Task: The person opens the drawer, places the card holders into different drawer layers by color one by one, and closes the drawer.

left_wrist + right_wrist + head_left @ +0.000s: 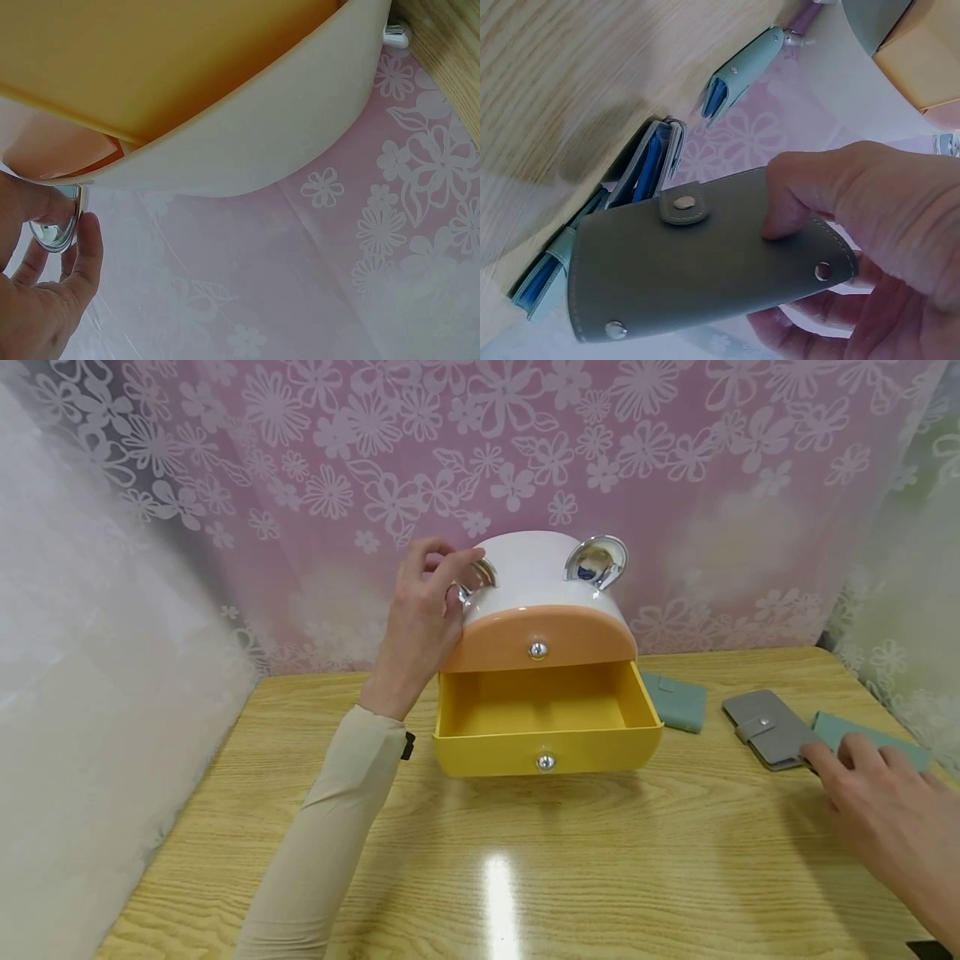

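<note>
In the head view, my left hand (420, 622) is at the left silver ear (483, 575) of a white drawer box (528, 560). The left wrist view shows the fingers and thumb gripping that ear (56, 232). Below the box's orange upper drawer (577, 635), the yellow lower drawer (487, 756) is pulled out, with nothing in it. My right hand (892, 806) is low over the table's right side. In the right wrist view, it pinches a dark grey-green snap wallet (682, 262) between thumb and fingers; the hand mostly hides this wallet from the head camera.
A grey snap wallet (772, 731) lies beside my right hand, with a teal wallet (847, 731) partly behind the hand. Another teal wallet (678, 703) lies against the box's right side. A floral pink curtain (315, 527) hangs behind the wooden table (300, 827).
</note>
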`<state>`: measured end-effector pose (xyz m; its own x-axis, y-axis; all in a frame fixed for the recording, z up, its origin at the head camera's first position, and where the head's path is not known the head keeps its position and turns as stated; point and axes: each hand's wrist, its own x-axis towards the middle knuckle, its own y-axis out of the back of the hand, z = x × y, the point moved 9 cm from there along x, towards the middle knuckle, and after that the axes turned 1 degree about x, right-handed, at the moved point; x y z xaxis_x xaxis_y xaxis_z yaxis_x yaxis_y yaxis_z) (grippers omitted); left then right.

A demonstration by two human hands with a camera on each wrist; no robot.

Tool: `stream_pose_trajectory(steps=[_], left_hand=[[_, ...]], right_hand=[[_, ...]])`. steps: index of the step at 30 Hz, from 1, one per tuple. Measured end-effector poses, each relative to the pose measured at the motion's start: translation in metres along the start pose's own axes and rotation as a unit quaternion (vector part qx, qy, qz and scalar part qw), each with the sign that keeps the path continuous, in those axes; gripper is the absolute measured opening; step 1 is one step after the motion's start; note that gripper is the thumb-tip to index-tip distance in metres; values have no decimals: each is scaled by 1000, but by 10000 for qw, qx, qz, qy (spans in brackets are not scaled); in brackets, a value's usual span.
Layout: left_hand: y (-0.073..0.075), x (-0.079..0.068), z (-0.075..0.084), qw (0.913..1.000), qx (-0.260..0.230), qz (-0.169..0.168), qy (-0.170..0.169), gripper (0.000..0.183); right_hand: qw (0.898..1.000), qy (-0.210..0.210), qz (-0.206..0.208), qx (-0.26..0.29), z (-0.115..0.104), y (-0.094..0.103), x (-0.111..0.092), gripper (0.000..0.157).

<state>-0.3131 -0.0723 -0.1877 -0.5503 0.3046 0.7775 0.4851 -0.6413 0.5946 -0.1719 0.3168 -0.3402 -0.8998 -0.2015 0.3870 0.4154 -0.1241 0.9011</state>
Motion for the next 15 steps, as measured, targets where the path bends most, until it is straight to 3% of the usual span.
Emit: stream_pose_trajectory(steps=[4, 7, 12, 15], left_hand=[[0, 0, 0, 10000, -1, -10, 45, 44], [-1, 0, 0, 10000, 2, -23, 86, 43], [-1, 0, -1, 9999, -19, -37, 125, 44], [-1, 0, 0, 9999, 4, -41, 111, 44]], right_hand=[[9989, 208, 419, 0, -5, 11, 1, 62], [9956, 388, 856, -10, -9, 20, 0, 55], [9869, 717, 1446, -2, -16, 30, 0, 21], [9819, 911, 1659, 17, -19, 33, 3, 10]])
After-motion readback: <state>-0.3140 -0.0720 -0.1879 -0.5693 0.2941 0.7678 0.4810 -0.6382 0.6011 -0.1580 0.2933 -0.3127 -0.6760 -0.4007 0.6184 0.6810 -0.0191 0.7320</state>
